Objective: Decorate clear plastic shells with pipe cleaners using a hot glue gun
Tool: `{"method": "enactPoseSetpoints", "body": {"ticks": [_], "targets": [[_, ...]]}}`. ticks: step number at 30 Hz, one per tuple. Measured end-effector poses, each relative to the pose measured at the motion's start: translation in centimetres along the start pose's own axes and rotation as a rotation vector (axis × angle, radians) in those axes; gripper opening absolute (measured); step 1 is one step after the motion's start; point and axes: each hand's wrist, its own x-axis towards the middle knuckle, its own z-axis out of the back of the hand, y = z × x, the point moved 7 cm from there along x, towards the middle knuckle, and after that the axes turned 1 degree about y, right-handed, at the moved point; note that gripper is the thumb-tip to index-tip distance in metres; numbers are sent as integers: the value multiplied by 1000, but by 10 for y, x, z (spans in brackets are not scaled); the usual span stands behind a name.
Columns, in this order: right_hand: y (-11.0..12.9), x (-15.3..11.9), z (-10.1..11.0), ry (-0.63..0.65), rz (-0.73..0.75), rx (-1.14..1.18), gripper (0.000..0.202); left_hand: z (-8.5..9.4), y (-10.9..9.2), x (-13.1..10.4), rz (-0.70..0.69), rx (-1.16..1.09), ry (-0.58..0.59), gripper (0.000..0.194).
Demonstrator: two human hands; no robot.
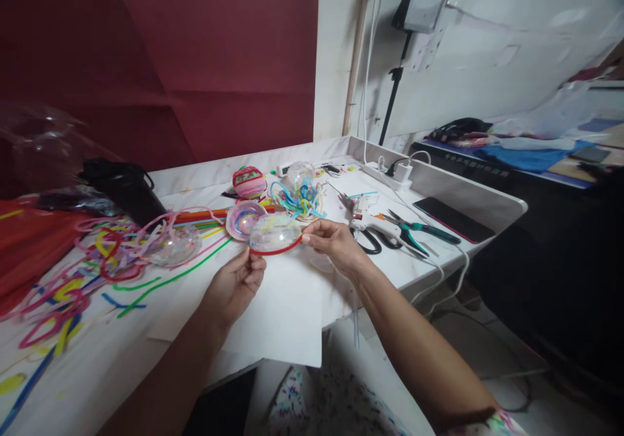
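A clear plastic dome (pixel 274 231) with a red strip (pixel 277 251) along its lower edge is held up between both hands, above a white sheet of paper (pixel 277 319). My left hand (pixel 238 282) pinches the left end of the rim and the red strip. At the right end, my right hand (pixel 331 241) pinches the strip between thumb and fingers. Just behind the dome lies a round pink and purple piece (pixel 244 220). Farther back sits a pink ball with a red and green band (pixel 249 182).
Pipe cleaners (pixel 73 299) and a clear dome (pixel 175 246) lie at left, near a black cup (pixel 121 189). At right are a glue gun (pixel 375 221), green-handled pliers (pixel 429 231), a phone (pixel 453 219) and a power strip (pixel 387 176) with cables.
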Motion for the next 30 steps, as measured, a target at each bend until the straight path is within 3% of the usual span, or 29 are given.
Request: {"method": "enactPoseSetpoints", "body": {"ticks": [12, 20, 30], "targets": [[-3, 4, 5, -16, -47, 26, 41, 7, -6, 12, -108, 167, 45, 20], [-9, 5, 4, -10, -67, 25, 39, 14, -10, 19, -153, 213, 89, 28], [-19, 7, 2, 7, -119, 19, 41, 17, -14, 22, -154, 262, 124, 23]]}}
